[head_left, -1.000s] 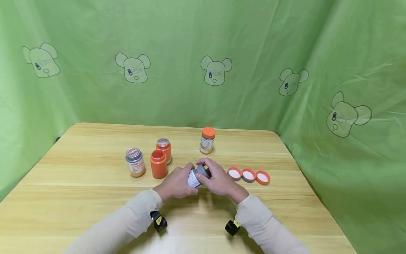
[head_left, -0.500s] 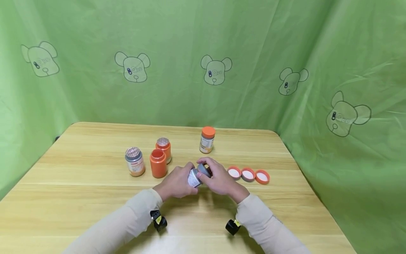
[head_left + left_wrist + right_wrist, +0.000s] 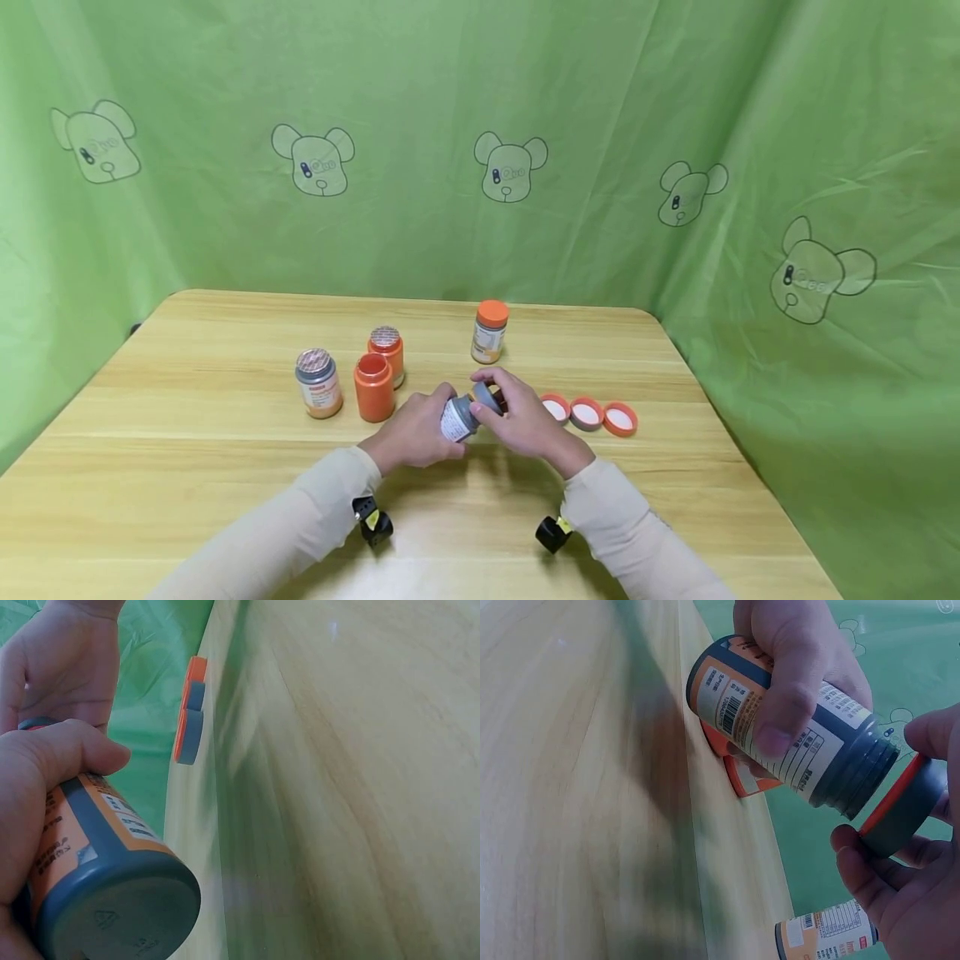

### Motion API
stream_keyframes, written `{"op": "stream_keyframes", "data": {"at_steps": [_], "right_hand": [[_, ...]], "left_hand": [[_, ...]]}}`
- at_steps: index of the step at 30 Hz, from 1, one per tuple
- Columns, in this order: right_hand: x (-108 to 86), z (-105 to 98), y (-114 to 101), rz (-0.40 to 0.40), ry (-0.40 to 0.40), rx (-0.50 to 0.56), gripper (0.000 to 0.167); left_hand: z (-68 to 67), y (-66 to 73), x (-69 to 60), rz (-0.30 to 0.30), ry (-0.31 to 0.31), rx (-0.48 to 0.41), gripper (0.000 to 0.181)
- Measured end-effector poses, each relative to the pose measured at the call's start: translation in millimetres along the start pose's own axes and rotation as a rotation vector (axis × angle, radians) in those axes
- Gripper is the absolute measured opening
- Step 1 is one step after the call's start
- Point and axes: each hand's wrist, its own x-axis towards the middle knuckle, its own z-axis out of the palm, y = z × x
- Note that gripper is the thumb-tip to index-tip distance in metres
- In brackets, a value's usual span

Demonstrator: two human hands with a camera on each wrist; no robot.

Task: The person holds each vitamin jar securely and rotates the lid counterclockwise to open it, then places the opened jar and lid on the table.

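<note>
My left hand point(image 3: 422, 429) grips a grey bottle point(image 3: 810, 754) with an orange and white label, tilted above the table so its threaded neck faces right. In the left wrist view its grey base point(image 3: 124, 915) points toward the camera. My right hand point(image 3: 521, 417) pinches a grey cap point(image 3: 907, 810) with an orange inner rim between thumb and fingers. In the right wrist view a narrow gap parts the cap from the bottle's neck. The bottle's mouth is hidden from view.
Left on the table point(image 3: 187, 500) stand a grey bottle point(image 3: 319, 385) and an orange bottle point(image 3: 386, 340), both foil-topped, and an orange bottle point(image 3: 374, 392) with a bare mouth. An orange-capped bottle point(image 3: 490, 333) stands farther back. Three caps point(image 3: 587, 413) lie upturned at right.
My right hand has shifted slightly right and up with the cap, drawing it off the bottle's neck. The left hand and bottle have barely moved.
</note>
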Motion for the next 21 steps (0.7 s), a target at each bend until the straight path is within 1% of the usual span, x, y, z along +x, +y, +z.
{"op": "stream_keyframes", "data": {"at_steps": [5,9,12,15,17,21], "right_hand": [[-1.0,-1,1,-0.003,0.009,-0.006,0.038],[-2.8,-2,6,-0.007,0.018,-0.001,0.039],[-3.9,-4,11,-0.031,0.037,-0.005,0.037],[-4.1,-7,16,-0.036,0.052,-0.006,0.035],[-3.2,-10,20,-0.021,0.061,0.002,0.035],[0.0,-17,29,0.047,0.095,0.029,0.035]], "left_hand": [[0.7,-1.7,-0.3,0.009,0.013,-0.007,0.064],[1.2,-3.3,-0.7,0.0,0.025,-0.01,0.064],[0.2,-3.8,-0.4,-0.014,0.021,-0.023,0.065],[-0.8,-4.8,0.5,-0.018,0.024,-0.035,0.065],[-1.2,-5.9,1.2,-0.025,0.026,-0.045,0.066],[-0.8,-8.6,3.3,-0.03,0.042,-0.056,0.068]]}}
